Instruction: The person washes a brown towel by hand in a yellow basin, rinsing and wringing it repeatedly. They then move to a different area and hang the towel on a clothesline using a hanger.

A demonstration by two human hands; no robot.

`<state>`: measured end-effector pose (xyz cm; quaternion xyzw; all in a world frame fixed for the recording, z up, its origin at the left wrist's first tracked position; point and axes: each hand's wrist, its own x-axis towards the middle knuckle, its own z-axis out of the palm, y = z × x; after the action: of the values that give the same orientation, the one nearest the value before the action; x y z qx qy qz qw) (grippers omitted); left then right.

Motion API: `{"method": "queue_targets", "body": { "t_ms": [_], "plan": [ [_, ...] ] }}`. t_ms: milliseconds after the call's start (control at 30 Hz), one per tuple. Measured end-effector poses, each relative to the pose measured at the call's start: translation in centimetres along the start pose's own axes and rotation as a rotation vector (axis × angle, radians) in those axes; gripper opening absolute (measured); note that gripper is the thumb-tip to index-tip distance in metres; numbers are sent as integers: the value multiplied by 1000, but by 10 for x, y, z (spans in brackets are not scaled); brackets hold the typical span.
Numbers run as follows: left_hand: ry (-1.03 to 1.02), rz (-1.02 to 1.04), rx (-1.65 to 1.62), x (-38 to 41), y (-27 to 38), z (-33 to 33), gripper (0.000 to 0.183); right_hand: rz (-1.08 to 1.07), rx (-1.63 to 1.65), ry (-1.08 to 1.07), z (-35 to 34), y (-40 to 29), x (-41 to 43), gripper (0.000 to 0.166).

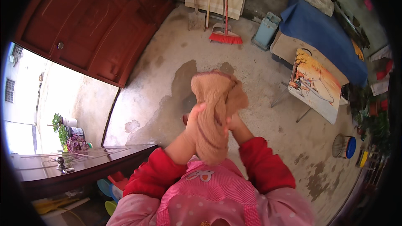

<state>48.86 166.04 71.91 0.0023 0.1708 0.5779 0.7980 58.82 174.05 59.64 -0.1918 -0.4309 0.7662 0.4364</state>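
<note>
A brown cloth (209, 91), soft like a towel and edged with a darker band, is bunched and folded between my two hands in front of my chest. My left hand (192, 122) grips its left side, with the thumb lying over the fabric. On the other side my right hand (234, 122) holds the cloth, and folds of fabric cover part of that hand. The cloth's lower end hangs in front of my pink apron (216, 191). Behind the left wrist a small dark red object (185, 118) shows, mostly hidden.
Wet patches darken the concrete floor (179, 84). Red doors (103, 28) stand at left. By the far wall are a shovel (197, 20), a red broom (226, 37) and a blue-grey bin (267, 29). A folding table with a printed top (314, 84) and a wire basket (340, 146) stand right.
</note>
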Motion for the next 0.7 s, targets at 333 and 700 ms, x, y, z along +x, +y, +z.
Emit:
{"method": "queue_targets", "body": {
  "t_ms": [333,700],
  "plan": [
    [151,-173,-187,-48,-16,-34,54,276,22,135,-67,-79,127,46],
    [-12,131,-16,-22,-21,-27,90,-318,-953,-837,55,-124,9,81]
  ]
}}
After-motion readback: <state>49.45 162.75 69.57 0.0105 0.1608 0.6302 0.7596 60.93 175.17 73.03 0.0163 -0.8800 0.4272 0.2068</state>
